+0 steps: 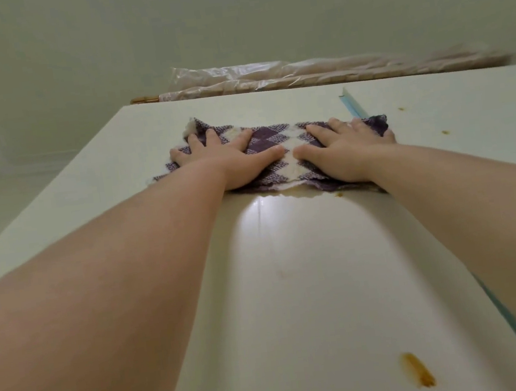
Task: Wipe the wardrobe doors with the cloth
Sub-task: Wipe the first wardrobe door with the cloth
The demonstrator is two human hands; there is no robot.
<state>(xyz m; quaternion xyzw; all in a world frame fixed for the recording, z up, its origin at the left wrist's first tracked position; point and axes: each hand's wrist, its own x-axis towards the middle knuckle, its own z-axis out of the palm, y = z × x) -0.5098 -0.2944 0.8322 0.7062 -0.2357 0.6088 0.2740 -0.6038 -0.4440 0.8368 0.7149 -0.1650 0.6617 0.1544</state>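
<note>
The glossy white wardrobe door [310,286] fills most of the view, seen steeply from below, with a pale wall [228,20] above it. 2 bare forearms [130,276] reach up across the door and hide much of its left and right sides. On top of the wardrobe lie what look like 2 long plastic-wrapped bundles [300,74], side by side along the top edge, with a wooden end [141,100] poking out at the left. The 1 cloth [271,141], checked purple and white, is spread flat on the door just below its top edge. Both hands lie on it with fingers straight and spread, pressing it against the surface and gripping nothing: the left hand [230,166] covers its left half, the right hand [346,155] its right half, and the 2 thumbs nearly meet over the middle. 1 thin blue strip [354,105] runs down the door from near the top, passes behind the right hand and arm, and shows again at the lower right. 1 long brown smear [418,374] marks the door low down, well apart from the cloth. At least 3 small brown spots [445,132] show: 1 just below the cloth's lower edge and 2 to the right of the strip.
</note>
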